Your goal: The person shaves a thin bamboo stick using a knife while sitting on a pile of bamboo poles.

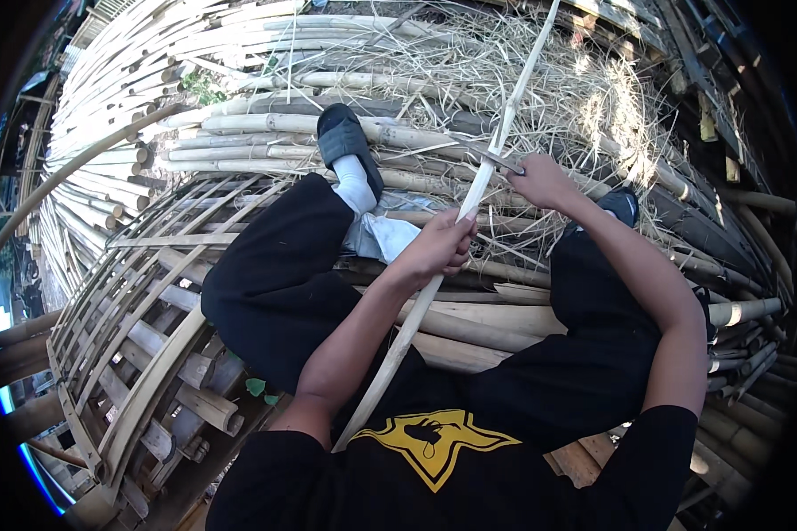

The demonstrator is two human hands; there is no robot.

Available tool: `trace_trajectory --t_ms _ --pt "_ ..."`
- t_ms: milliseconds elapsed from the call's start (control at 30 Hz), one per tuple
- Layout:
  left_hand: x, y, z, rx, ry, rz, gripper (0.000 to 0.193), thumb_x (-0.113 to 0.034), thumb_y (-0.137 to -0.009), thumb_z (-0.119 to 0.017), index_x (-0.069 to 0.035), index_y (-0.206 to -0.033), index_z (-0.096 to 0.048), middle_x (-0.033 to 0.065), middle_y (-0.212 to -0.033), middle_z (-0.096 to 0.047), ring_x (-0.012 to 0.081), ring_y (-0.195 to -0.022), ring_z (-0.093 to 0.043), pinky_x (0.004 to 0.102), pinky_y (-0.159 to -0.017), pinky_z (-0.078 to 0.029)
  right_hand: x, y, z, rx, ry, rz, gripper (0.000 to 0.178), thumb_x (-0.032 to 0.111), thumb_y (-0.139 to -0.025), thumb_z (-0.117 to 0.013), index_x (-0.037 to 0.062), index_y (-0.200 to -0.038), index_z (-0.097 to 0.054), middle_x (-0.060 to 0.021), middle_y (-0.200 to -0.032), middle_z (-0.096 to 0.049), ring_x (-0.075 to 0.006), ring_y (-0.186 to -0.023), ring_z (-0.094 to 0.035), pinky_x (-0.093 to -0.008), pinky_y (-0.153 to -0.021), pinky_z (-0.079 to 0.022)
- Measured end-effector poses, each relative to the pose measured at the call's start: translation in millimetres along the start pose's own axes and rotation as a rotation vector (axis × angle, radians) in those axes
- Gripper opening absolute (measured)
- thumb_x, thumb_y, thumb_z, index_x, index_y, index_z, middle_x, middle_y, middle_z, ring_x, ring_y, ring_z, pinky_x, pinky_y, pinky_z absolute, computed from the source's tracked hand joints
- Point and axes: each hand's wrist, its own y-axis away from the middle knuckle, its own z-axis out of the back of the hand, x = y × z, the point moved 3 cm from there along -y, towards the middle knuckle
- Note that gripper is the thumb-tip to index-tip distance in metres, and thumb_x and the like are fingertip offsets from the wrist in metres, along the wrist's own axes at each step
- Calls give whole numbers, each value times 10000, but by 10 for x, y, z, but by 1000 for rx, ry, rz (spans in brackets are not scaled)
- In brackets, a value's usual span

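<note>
A long, pale bamboo strip (503, 133) runs slantwise from my lap up past the top of the view. Around its middle my left hand (440, 243) is closed, thumb lying along the strip. My right hand (540, 182) is closed on the handle of a knife (502, 161). The blade crosses the strip a little beyond my left hand and appears to touch it. Most of the knife's handle is hidden inside my fingers. Thin bamboo shavings (469, 66) lie scattered beyond and around the strip.
Bamboo poles (266, 140) lie in rows under my feet, with a large stack of cut poles (115, 190) at the far left. A slatted bamboo frame (150, 292) stands beside my left leg. A curved pole (71, 173) arches across the left. More poles (744, 354) are piled at right.
</note>
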Motion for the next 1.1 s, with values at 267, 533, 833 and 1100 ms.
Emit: trace_trajectory --t_ms 267,533,833,1100 --pt "10 -2 -64 -1 77 14 268 -336 -994 -392 -122 -834 -383 -75 -567 -255 27 -412 -183 202 -347 -154 -77 -129 -78 -24 12 -86 306 199 -706 -563 -95 -763 -623 -298 -816 -624 -424 -805 -631 -450 -751 -513" --pt "39 -26 -15 -20 131 27 256 -316 -994 -399 -127 -822 -385 -79 -567 -244 23 -418 -184 186 -348 -160 -241 -458 168 -49 283 -2 277 182 -709 -555 -55 -831 -627 -265 -876 -634 -389 -862 -630 -440 -777 -512" --pt "-63 71 -178 65 229 14 240 -305 -994 -400 -123 -838 -399 -80 -565 -240 20 -420 -181 185 -348 -163 -630 -660 654 -211 430 -55 250 197 -707 -586 -26 -805 -643 -234 -843 -652 -364 -818 -646 -425 -738 -527" --pt "-22 168 -87 64 211 26 238 -301 -996 -398 -129 -831 -386 -79 -561 -243 20 -417 -182 188 -350 -161 -546 -748 603 -135 498 -31 307 206 -702 -593 -29 -895 -630 -213 -893 -657 -356 -850 -648 -427 -749 -525"
